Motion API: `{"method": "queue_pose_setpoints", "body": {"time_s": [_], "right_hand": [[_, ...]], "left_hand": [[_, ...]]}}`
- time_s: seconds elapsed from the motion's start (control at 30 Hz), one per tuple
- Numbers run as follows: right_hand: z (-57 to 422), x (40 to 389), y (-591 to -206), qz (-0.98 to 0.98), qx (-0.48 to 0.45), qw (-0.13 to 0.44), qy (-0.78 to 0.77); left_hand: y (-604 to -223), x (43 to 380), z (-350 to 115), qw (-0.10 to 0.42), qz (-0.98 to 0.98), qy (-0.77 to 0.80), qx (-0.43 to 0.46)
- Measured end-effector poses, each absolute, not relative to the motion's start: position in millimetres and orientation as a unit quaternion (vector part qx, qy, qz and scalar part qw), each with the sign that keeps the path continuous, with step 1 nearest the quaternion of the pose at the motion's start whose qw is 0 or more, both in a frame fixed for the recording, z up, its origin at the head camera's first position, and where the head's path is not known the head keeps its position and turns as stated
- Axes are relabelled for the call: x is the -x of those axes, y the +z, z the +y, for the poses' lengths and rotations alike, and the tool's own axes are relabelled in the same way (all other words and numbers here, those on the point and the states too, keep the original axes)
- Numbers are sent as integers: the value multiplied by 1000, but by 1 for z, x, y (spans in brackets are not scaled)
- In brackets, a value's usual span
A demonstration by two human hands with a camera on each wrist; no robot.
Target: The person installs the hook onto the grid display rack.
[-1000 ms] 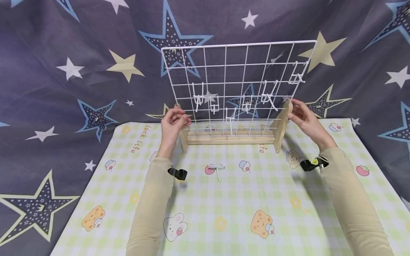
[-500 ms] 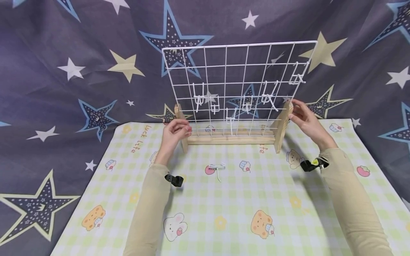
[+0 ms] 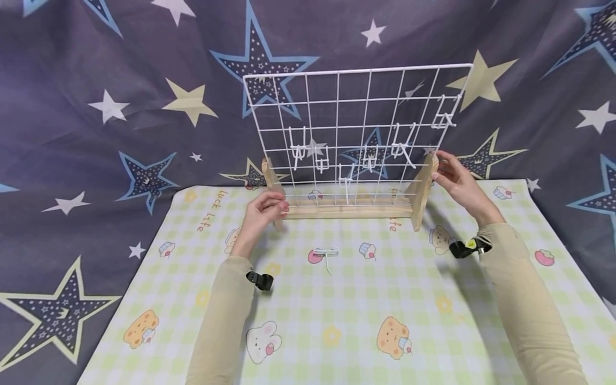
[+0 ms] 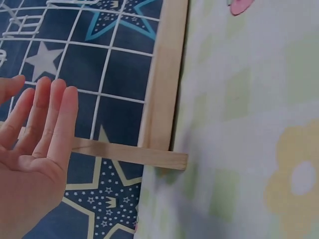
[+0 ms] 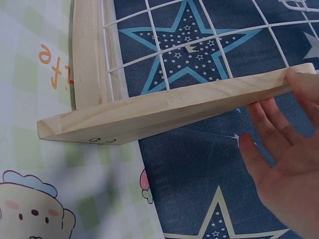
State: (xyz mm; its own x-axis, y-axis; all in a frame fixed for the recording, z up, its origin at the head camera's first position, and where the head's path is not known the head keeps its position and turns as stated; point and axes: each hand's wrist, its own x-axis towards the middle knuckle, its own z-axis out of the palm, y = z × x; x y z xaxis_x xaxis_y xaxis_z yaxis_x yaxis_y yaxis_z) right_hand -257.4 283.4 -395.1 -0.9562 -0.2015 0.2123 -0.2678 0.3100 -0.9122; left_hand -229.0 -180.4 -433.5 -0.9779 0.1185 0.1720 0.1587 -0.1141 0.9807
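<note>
A white wire grid rack (image 3: 356, 71) stands tilted in a wooden base (image 3: 348, 212) with a side panel at each end. My right hand (image 3: 462, 184) grips the upper end of the right wooden side panel (image 5: 164, 107), thumb on one edge and fingertips against its outer face. Beside the left side panel (image 3: 272, 176) is my left hand (image 3: 260, 216), low near the base. Its fingers (image 4: 62, 124) look nearly straight in the left wrist view, with nothing held. Several white wire hooks (image 3: 297, 152) hang on the grid.
One loose white hook (image 3: 326, 252) lies on the checked tablecloth (image 3: 356, 299) in front of the base. A dark star-print cloth (image 3: 144, 64) hangs close behind the rack. Both wrists carry a black strap with a camera.
My left hand has slid down and slightly toward me, from the upper part of the left side panel to near its foot. The right hand keeps its place on the right panel.
</note>
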Motion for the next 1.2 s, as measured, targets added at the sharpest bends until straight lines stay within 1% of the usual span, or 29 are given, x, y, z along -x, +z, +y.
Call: {"method": "queue_pose_setpoints", "body": {"time_s": [0.37,0.5,0.6,0.73,0.97,1.2], "right_hand": [[283,259,-397,-811,-145,28,566],[283,259,-397,-813,-137,25,565],[283,259,-397,-812,-137,24,567],[283,259,-396,-811,-137,20,568],[283,258,-394,-812,-133,13,568],[283,259,-395,-797,-156,27,583]], "left_hand": [[-450,224,-174,-40,-706,-697,120],[-458,226,-166,-59,-741,-652,151],[-461,226,-159,-91,-762,-617,174],[-461,224,-151,-134,-760,-609,184],[-465,222,-145,-140,-771,-583,215],[-468,218,-136,-173,-789,-539,239]]}}
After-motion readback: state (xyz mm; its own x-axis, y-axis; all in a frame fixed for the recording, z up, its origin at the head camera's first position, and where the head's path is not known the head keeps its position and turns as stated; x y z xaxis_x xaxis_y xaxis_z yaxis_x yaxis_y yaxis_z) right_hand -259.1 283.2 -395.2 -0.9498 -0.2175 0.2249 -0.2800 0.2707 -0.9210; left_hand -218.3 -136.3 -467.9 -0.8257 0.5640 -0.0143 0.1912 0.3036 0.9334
